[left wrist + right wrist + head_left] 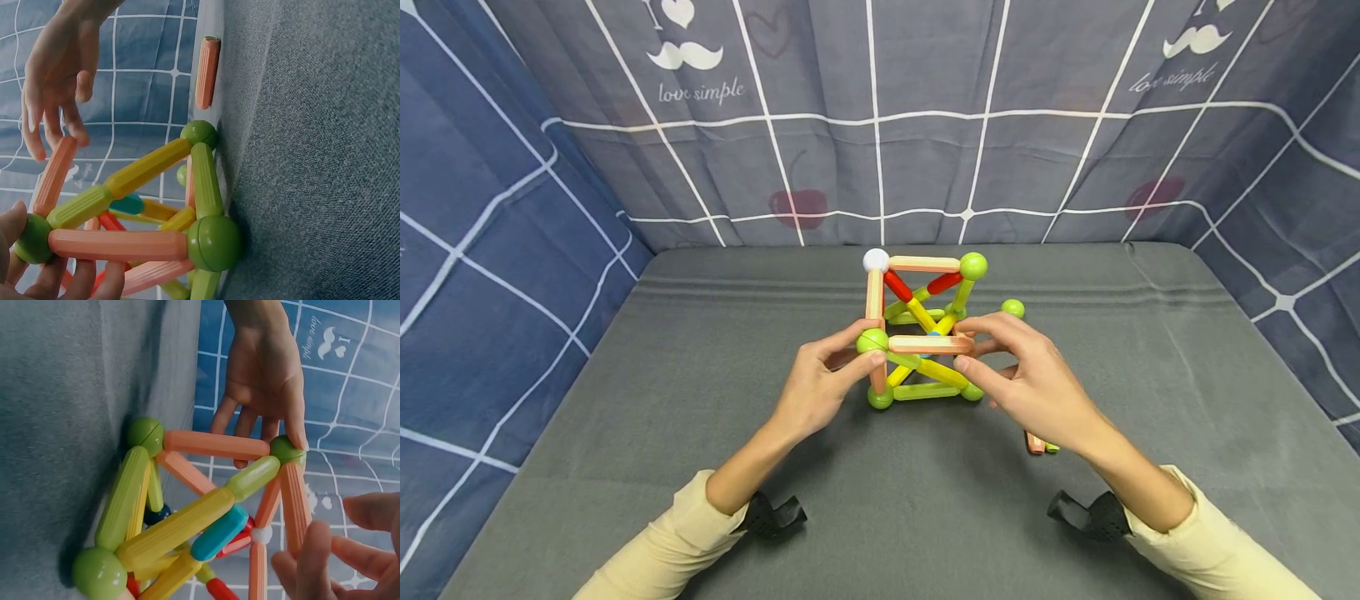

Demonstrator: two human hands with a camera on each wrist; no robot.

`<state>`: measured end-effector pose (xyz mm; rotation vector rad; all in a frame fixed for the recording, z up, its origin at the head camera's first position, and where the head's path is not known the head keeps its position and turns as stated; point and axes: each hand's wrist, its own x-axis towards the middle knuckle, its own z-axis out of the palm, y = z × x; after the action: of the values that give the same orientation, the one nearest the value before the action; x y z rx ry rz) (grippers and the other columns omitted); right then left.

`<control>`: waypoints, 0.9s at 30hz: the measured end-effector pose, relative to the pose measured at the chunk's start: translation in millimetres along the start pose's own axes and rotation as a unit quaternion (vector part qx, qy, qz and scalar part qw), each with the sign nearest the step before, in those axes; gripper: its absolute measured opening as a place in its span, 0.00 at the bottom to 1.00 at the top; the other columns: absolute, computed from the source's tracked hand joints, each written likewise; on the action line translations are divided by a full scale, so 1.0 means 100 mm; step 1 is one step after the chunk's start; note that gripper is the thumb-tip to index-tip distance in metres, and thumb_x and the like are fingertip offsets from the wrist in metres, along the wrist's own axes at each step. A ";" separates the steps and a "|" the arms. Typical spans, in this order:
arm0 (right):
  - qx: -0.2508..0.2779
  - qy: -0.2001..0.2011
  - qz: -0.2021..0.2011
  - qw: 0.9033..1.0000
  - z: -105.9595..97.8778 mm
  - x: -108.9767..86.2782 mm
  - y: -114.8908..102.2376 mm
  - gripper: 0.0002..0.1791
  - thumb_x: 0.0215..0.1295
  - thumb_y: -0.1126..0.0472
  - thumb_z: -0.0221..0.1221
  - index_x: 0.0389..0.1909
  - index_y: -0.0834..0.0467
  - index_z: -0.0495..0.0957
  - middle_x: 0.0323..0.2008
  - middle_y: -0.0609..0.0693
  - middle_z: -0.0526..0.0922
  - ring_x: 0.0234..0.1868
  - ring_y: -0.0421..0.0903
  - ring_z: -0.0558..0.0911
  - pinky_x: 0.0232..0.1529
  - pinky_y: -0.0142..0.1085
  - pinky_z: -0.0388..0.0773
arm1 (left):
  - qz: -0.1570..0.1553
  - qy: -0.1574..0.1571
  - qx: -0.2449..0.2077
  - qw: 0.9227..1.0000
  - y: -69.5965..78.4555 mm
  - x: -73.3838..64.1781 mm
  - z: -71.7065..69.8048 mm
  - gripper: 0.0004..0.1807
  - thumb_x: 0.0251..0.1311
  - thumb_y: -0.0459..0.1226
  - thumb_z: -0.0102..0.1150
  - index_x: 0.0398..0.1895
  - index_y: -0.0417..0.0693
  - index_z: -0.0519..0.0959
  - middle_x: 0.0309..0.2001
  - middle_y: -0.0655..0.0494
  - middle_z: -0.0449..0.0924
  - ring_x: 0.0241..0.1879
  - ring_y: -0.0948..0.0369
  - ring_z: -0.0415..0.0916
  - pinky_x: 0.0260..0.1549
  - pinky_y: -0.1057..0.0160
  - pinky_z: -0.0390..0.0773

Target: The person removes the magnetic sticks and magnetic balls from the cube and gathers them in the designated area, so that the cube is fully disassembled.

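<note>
A frame of magnetic rods and balls stands on the grey cloth, with orange, green, yellow and red rods. My left hand pinches the green ball at its upper near-left corner. From that ball an orange rod runs right to my right hand. The thumb and fingers of my right hand lie loosely about the rod's end; in the left wrist view its thumb stands apart from the rod. A white ball and another green ball top the far corners. Inside, yellow rods cross near a blue piece.
A loose green ball sits right of the frame. Beneath my right forearm lie an orange rod and a green piece, partly hidden. Checked curtains surround the back and sides of the cloth-covered surface.
</note>
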<state>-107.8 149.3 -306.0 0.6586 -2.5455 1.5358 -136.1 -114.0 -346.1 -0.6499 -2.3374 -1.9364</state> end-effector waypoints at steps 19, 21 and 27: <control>0.013 -0.005 -0.032 0.999 0.07 0.15 0.05 0.11 0.64 0.70 0.64 0.47 0.60 0.83 0.49 0.48 0.79 0.41 0.45 0.79 0.20 0.38 0.80 | 0.003 0.003 0.014 1.000 -0.01 0.00 -0.01 0.21 0.65 0.34 0.63 0.62 0.48 0.78 0.52 0.53 0.82 0.43 0.55 0.83 0.41 0.59 0.79; 0.010 -0.006 -0.031 0.999 0.08 0.16 0.06 0.11 0.64 0.71 0.63 0.47 0.61 0.83 0.48 0.48 0.80 0.37 0.46 0.80 0.20 0.38 0.80 | 0.000 0.004 0.014 1.000 -0.01 0.00 -0.01 0.21 0.65 0.35 0.64 0.62 0.49 0.79 0.53 0.53 0.82 0.44 0.55 0.83 0.41 0.59 0.79; 0.007 -0.001 -0.024 1.000 0.10 0.15 0.09 0.12 0.65 0.71 0.62 0.50 0.62 0.81 0.39 0.50 0.81 0.30 0.45 0.78 0.20 0.36 0.78 | -0.001 0.005 0.006 1.000 -0.01 -0.01 0.00 0.21 0.64 0.34 0.64 0.61 0.50 0.79 0.52 0.54 0.82 0.43 0.56 0.83 0.41 0.61 0.79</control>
<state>-123.4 139.5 -314.0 0.7177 -2.5031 1.5391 -135.5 -114.6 -346.8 -0.6371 -2.3421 -1.9205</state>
